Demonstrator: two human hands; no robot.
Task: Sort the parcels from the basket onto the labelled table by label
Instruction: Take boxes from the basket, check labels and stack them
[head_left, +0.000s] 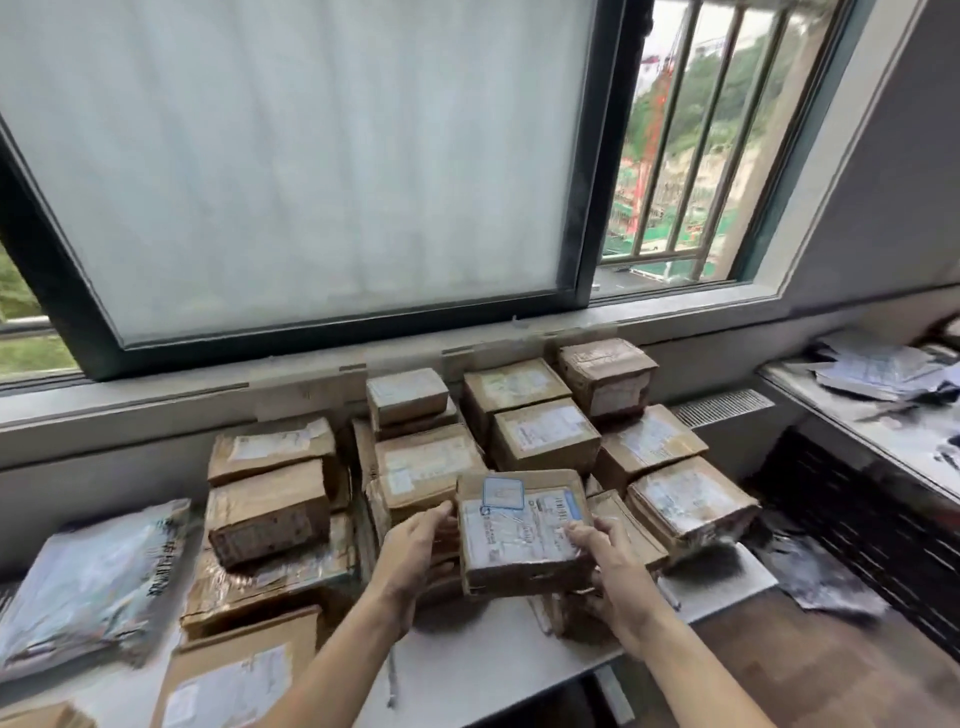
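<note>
A person holds one cardboard parcel (524, 535) between both hands over the middle of the white tabletop (467, 670), a little way in from its near edge and below the window sill. The parcel lies flat with its shipping label up and its near face tipped slightly toward the camera. The left hand (415, 540) clasps its left side, thumb at the top edge and fingertips hidden behind the cardboard. The right hand (608, 561) grips its right side, thumb pressed on the label and fingers curled underneath. Both hands are equally close to the parcel, one at each end of its left-to-right line; it looks about as wide as it is deep, so I cannot name a long axis. It hangs in front of the middle stack (426, 462) and left of the right stack (691, 499), with lower boxes beneath it; whether it touches them cannot be seen. A third stack (270, 509) stands toward the left, and grey plastic mailers (93, 571) lie at the left edge. The basket is out of view, and no table markings can be read. The next move probably depends on which stack matches this label, all of them lying beyond or beside the hands.
</note>
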